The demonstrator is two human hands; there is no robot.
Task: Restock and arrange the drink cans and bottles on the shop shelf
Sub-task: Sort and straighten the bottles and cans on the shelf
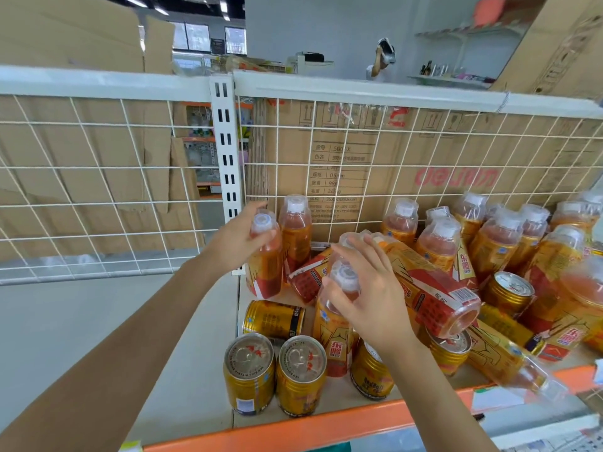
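Note:
My left hand (233,238) grips the neck of an upright orange drink bottle (266,265) at the shelf's left end, beside another upright bottle (295,236). My right hand (368,295) wraps the cap and neck of a second upright bottle (332,334) near the shelf front. Just behind that hand a bottle (434,288) lies on its side across others. Two gold cans (249,370) (301,373) stand upright at the front left, and one can (274,318) lies on its side behind them.
Several more bottles (496,239) and cans (509,288) crowd the right part of the shelf, some tipped over. A white wire grid (326,177) backs the shelf, with cardboard boxes behind it. The orange shelf lip (326,425) runs along the front. A person (381,60) stands far off.

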